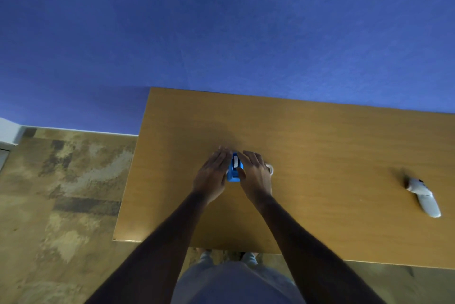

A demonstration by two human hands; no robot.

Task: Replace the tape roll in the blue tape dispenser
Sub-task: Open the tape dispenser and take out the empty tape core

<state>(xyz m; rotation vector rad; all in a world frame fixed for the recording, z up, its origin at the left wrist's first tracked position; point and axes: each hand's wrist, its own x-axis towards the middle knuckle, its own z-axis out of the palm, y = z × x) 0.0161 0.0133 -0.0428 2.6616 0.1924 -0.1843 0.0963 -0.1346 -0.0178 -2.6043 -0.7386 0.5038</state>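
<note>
The blue tape dispenser (233,170) stands on the wooden table (320,151), with a white strip showing on its top. My left hand (212,175) lies flat against its left side, fingers straight and together. On the other side my right hand (256,173) rests against it in the same way, thumb at the dispenser's near end. A whitish tape roll (270,169) lies on the table just right of my right hand, partly hidden by it. Whether a roll sits inside the dispenser is hidden.
A white hand controller (424,197) lies near the table's right end. A blue wall rises behind the table. Mottled brown floor (61,180) lies to the left, and the table's near edge is just in front of my body.
</note>
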